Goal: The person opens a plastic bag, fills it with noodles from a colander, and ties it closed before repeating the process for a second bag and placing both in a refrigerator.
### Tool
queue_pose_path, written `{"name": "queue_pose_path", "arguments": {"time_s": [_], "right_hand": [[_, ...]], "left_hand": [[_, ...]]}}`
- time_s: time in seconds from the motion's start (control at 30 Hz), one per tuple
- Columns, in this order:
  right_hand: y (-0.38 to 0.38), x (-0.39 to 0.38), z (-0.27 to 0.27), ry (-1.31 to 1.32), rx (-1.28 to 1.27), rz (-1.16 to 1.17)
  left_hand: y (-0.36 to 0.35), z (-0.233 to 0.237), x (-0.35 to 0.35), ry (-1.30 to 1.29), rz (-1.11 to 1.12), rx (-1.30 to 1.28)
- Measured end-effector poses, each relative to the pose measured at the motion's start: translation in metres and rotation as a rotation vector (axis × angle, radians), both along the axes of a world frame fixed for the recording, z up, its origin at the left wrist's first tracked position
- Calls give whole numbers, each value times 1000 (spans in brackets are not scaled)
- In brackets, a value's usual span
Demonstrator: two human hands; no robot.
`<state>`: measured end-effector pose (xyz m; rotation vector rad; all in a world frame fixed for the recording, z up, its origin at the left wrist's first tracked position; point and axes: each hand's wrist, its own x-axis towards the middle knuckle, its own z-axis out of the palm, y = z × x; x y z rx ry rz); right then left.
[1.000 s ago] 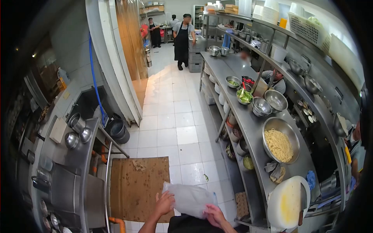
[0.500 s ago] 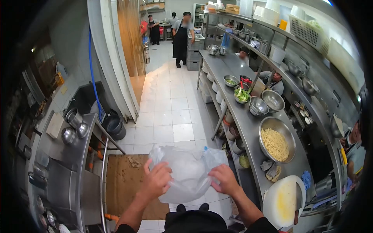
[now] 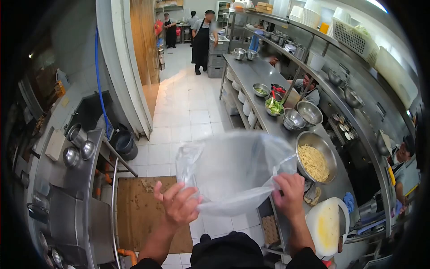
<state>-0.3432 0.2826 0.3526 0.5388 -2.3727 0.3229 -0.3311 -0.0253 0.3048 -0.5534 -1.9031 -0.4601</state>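
A clear plastic bag point(image 3: 233, 172) hangs in front of me with its mouth spread wide and facing up. On its left edge, my left hand point(image 3: 179, 204) grips the rim with bent fingers. My right hand point(image 3: 290, 195) pinches the opposite side of the rim, close to the counter's edge. Through the film the floor shows faintly, and nothing can be made out inside the bag. Right of the bag, a large steel bowl of noodles point(image 3: 315, 159) sits on the counter. Nearer to me lies a white cutting board point(image 3: 323, 226) with a knife point(image 3: 341, 224) on it.
The steel counter point(image 3: 251, 74) at right bears several bowls point(image 3: 293, 119). At left are a steel sink unit point(image 3: 67, 219) and a dark bucket point(image 3: 124, 145). A cardboard sheet point(image 3: 143, 215) lies on the floor. One person point(image 3: 204, 42) stands ahead; others are behind the counter and farther back.
The bag has been pulled wider and its mouth opened out. My right hand has moved right and up, my left hand slightly left. The view has shifted a little.
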Motion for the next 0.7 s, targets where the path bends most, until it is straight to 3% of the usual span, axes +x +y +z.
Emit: {"name": "queue_pose_path", "arguments": {"time_s": [0.03,0.1,0.13,0.17,0.2,0.23,0.27,0.3,0.37,0.4,0.47,0.5,0.57,0.63,0.7], "right_hand": [[3,4,-8,-8,10,-5],[15,14,-54,-113,207,118],[46,26,-118,-536,302,15],[69,32,-165,-701,241,28],[66,39,-152,-733,437,170],[83,52,-203,-815,290,104],[85,62,-203,-847,446,130],[74,61,-169,-1302,649,95],[87,56,-161,-1288,488,99],[91,48,-144,-1293,480,104],[99,23,-103,-1128,500,71],[111,13,-95,-1125,491,74],[141,-1,-84,-632,102,341],[162,-7,-69,-728,98,297],[184,-12,-69,-823,98,253]], "left_hand": [[2,-15,-2,-8,-5,10],[9,-76,-8,-546,-88,-133],[8,-106,-13,-1145,-117,-294],[9,-131,-9,-1266,-146,-542],[12,-151,-2,-1369,-173,-789],[19,-169,8,-1414,-317,-711],[28,-178,10,-1452,-462,-627],[38,-173,1,-1449,-465,-628],[58,-146,-22,-1521,-489,-802],[66,-126,-34,-1407,-469,-782],[77,-107,-59,-1007,-647,-400],[87,-90,-72,-1007,-643,-409],[114,-49,-90,-861,-998,-207],[143,-41,-102,-845,-1058,-160],[167,-53,-121,-1063,-1269,-234]]}}
